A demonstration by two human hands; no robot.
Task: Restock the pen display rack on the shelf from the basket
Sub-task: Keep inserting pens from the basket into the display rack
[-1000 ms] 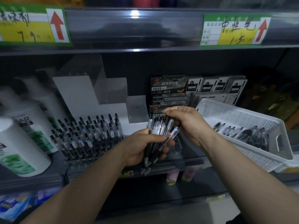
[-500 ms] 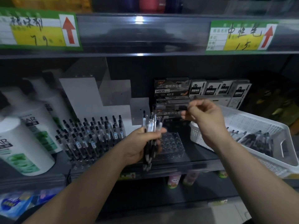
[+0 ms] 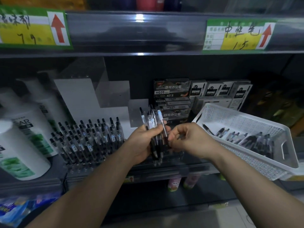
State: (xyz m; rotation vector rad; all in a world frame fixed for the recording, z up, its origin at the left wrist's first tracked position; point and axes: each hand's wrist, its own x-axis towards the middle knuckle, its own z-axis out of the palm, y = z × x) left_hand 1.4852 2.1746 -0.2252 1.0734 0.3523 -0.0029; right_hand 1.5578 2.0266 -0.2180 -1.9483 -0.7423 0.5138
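While the left hand point(image 3: 143, 143) is gripping a bundle of roughly six pens point(image 3: 153, 127), the right hand point(image 3: 190, 140) is curling at its 3 o'clock edge, and whether it is pinching one is unclear. One pen is needing singling out and slotting upright into the rack point(image 3: 85, 166) at 9 o'clock, which is holding thirty-odd; the single basket point(image 3: 246, 119) at 3 o'clock is keeping about a dozen

The middle of the bundle of pens point(image 3: 154, 122) is covered by the left grip point(image 3: 141, 143). Whether one pen is pinched by the right grip point(image 3: 189, 139) cannot be told, its fingertips being blurred. The right part of the pen display rack point(image 3: 98, 163) is hidden behind both. The left price label point(image 3: 24, 28) and the white bottle point(image 3: 19, 153) are cut by the left edge. The loose pens point(image 3: 256, 139) in the basket point(image 3: 238, 119) are smeared.
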